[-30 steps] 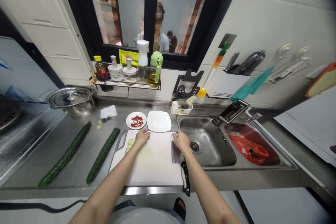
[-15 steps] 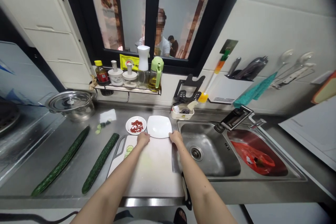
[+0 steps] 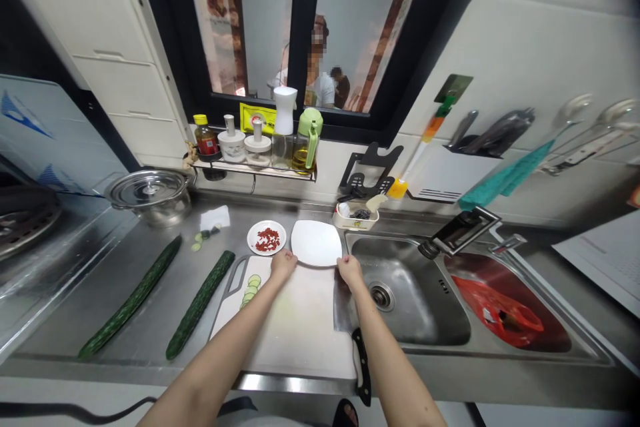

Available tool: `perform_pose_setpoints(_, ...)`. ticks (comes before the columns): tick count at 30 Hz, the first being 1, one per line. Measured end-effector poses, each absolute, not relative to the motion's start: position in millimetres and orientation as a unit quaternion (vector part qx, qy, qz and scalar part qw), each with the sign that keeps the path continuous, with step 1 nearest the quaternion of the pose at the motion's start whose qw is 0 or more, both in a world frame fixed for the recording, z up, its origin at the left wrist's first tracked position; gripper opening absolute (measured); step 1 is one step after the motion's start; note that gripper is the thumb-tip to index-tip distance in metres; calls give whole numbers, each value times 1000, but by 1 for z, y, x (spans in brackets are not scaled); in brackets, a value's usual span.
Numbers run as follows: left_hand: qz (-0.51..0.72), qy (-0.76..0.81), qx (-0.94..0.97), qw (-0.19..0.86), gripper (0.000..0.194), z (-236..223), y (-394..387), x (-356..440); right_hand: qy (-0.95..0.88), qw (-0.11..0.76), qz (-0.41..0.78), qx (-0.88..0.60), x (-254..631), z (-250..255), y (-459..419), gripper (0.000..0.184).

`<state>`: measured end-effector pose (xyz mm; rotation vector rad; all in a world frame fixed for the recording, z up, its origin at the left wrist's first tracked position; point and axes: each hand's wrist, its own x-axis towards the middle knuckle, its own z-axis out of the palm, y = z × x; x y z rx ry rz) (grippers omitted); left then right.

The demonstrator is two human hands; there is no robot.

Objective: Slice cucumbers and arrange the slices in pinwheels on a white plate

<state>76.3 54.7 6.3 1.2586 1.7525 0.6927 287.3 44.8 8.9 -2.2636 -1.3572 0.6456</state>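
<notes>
A white, square-ish plate point(image 3: 316, 242) lies behind the cutting board, at the back of the counter. My left hand point(image 3: 284, 265) is closed on its near left corner, and my right hand point(image 3: 350, 269) grips its near right corner. Left of the plate stands a small white dish point(image 3: 253, 245) with red dried berries in it. Below my hands is the white cutting board point(image 3: 300, 333), with cucumber slices point(image 3: 251, 288) near its left edge. A knife point(image 3: 363, 367) with a black handle lies along the board's right side, its blade partly hidden by my right arm.
Two whole cucumbers point(image 3: 200, 307) lie on the steel counter at left, near a lidded pot point(image 3: 150, 197). To the right is a double sink point(image 3: 415, 300) with a red bag point(image 3: 500, 317). Behind are a condiment rack point(image 3: 255, 170) and a faucet point(image 3: 457, 233).
The view has shifted slightly, so the scene sits farther right. Both hands stay on the plate's near corners, and the plate keeps its place beside the small dish.
</notes>
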Motion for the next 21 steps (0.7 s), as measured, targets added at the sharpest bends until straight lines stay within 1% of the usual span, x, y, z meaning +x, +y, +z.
perform_pose_setpoints(6,326,652,511,456,6,17,-3,55,-479,311,280,-772,279,6,-14,25)
perform_pose_setpoints(8,336,650,512,451,7,12,-28,44,-439,389,353,-729,269,-1,-38,29)
perform_pose_setpoints(10,338,652,523,433,10,3,-53,34,-414,426,401,-697,257,-10,-62,32)
perform_pose_setpoints(12,336,658,523,424,11,-6,-76,24,-391,434,435,-685,246,-18,-83,36)
perform_pose_setpoints(15,333,663,524,419,13,-18,-103,12,-362,451,451,-680,232,-28,-108,38)
perform_pose_setpoints(21,308,672,521,426,11,-25,-125,-1,-335,462,478,-668,217,-39,-126,39)
